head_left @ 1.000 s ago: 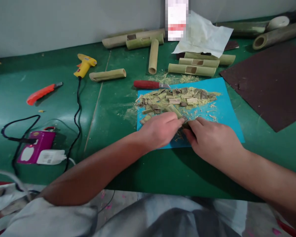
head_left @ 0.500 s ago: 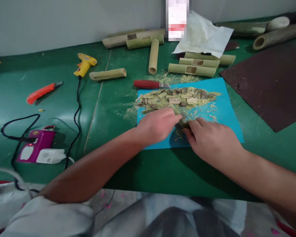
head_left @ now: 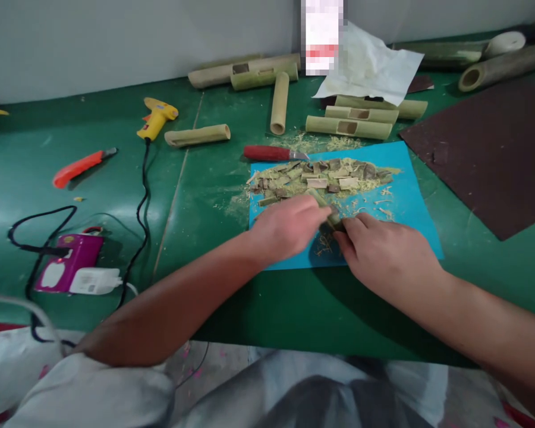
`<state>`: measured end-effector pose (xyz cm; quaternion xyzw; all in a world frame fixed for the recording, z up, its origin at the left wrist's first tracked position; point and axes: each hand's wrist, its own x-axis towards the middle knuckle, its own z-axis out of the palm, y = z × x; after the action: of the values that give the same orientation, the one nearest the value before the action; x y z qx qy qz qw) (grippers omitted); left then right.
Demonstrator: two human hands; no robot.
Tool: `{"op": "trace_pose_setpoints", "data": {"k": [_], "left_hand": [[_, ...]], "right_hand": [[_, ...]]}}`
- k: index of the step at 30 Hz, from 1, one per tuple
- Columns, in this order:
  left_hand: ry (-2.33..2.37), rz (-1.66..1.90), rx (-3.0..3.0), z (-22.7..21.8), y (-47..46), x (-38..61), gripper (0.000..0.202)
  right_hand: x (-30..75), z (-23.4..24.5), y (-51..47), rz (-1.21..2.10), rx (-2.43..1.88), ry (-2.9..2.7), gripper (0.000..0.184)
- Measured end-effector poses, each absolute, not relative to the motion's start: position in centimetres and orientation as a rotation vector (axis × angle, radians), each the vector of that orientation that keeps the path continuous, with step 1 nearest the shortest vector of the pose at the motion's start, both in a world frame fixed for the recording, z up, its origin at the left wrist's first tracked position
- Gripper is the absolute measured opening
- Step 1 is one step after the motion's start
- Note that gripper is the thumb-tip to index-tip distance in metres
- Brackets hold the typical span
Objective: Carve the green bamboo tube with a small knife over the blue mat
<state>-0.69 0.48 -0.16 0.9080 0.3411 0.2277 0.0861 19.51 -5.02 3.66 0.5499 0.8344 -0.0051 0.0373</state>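
Observation:
My left hand is closed around a short piece of bamboo, whose green end pokes out past the knuckles. At the other end of that piece, my right hand grips with its thumb and curled fingers. Between the two hands a darker patch shows; I cannot make out what it is. Both hands are low over a blue sheet, near its front edge. Bamboo chips and sawdust lie heaped on the sheet just beyond. A red-handled knife rests at the sheet's far edge.
Cut bamboo tubes lie along the back, some under white paper. Dark brown sheet lies on the right. To the left are a yellow glue gun, an orange utility knife and a purple power strip with cables.
Both hands keep their hold on the bamboo piece, with hardly any motion between them. The whole view has shifted slightly, so everything appears a little farther right.

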Motion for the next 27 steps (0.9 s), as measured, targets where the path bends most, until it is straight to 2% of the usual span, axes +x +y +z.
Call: {"op": "trace_pose_setpoints", "data": {"k": [27], "left_hand": [[0.984, 0.705, 2.822, 0.13, 0.27, -0.61, 0.041]], "right_hand": [[19.6, 3.47, -5.05, 0.058, 1.653, 2.62, 0.033]]}}
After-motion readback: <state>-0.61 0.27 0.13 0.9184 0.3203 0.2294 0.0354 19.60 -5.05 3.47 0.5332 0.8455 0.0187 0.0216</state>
